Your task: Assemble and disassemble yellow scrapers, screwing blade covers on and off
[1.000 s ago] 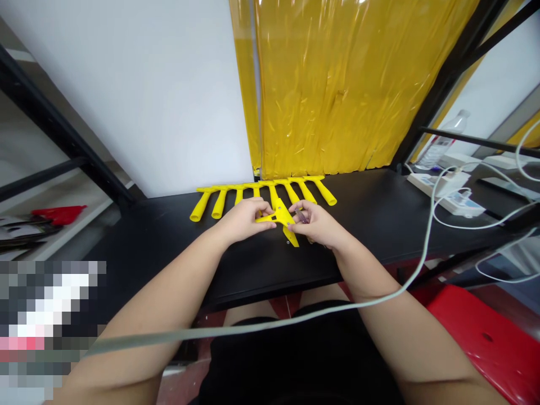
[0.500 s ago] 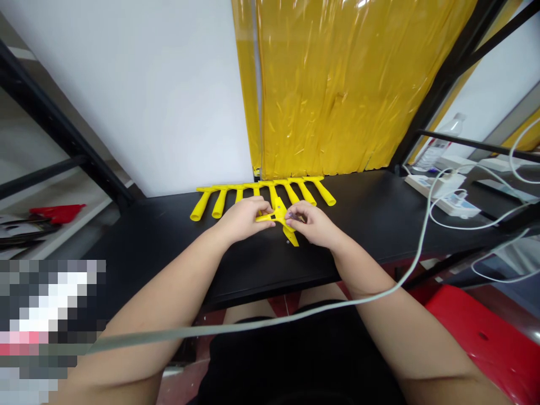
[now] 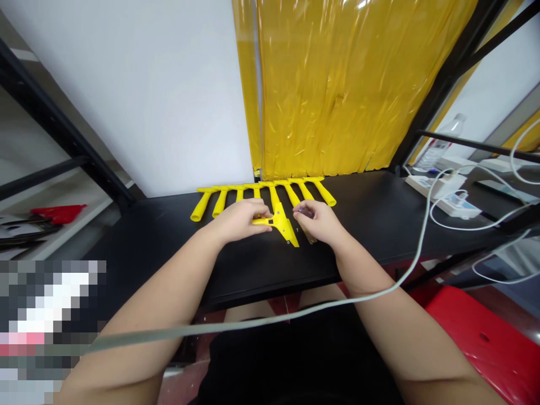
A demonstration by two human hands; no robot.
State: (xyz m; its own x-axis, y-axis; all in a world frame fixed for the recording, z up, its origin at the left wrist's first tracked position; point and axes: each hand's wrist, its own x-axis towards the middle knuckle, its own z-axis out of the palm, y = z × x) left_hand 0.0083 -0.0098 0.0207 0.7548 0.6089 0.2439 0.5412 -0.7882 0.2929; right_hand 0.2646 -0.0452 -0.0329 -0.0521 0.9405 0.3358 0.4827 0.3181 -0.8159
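Observation:
My left hand [image 3: 247,218] is closed around the handle of a yellow plastic scraper [image 3: 283,223], its wide head pointing right over the black tabletop. My right hand [image 3: 318,219] is just right of the scraper head and apart from it, with thumb and fingers pinched together. Something small and dark shows between those fingers, too unclear to name. Below that hand is a thin brownish piece [image 3: 311,239], partly covered. Tiny bits that look like screws [image 3: 288,242] lie by the scraper's lower edge. Several more yellow scrapers [image 3: 218,202] lie in a row behind my hands.
A white panel [image 3: 169,101] and yellow plastic sheeting [image 3: 329,95] stand behind the black table [image 3: 367,225]. White power strips [image 3: 447,197] and a clear bottle [image 3: 441,143] are at the right. A pale cable [image 3: 291,316] crosses in front of my forearms. A red stool [image 3: 476,332] is lower right.
My right hand has drawn away from the scraper head to the right. The head is now uncovered and the brownish piece shows below that hand. My left hand keeps hold of the handle.

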